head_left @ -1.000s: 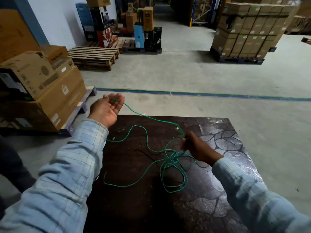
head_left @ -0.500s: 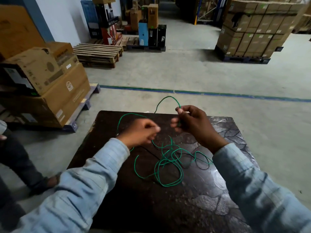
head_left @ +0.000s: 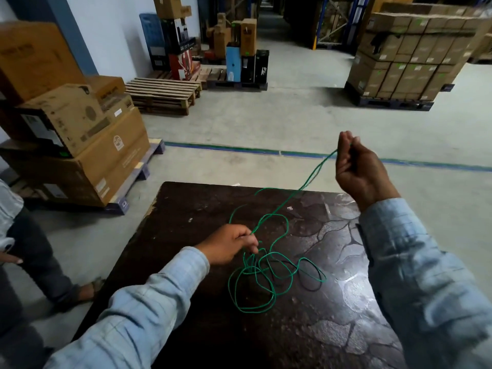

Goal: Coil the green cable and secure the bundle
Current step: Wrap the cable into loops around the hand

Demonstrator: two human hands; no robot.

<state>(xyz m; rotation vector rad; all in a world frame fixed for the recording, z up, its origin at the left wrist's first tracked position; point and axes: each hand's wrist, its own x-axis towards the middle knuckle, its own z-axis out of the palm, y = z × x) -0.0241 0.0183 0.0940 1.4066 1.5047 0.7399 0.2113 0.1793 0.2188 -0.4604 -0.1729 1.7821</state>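
Warehouse floor of grey concrete surrounds a dark worktop (head_left: 202, 328) with a cracked-stone pattern. On its middle lies the green cable (head_left: 255, 283) in a loose tangle of loops, not yet coiled. At the tangle's left edge the left hand (head_left: 229, 246) has its fingers closed on a strand just above the worktop. From there the strand runs taut up to the right hand (head_left: 359, 169), raised beyond the worktop's far right corner, fingers pinched around the cable. Stacked cartons (head_left: 74, 134) sit on a pallet left of the worktop.
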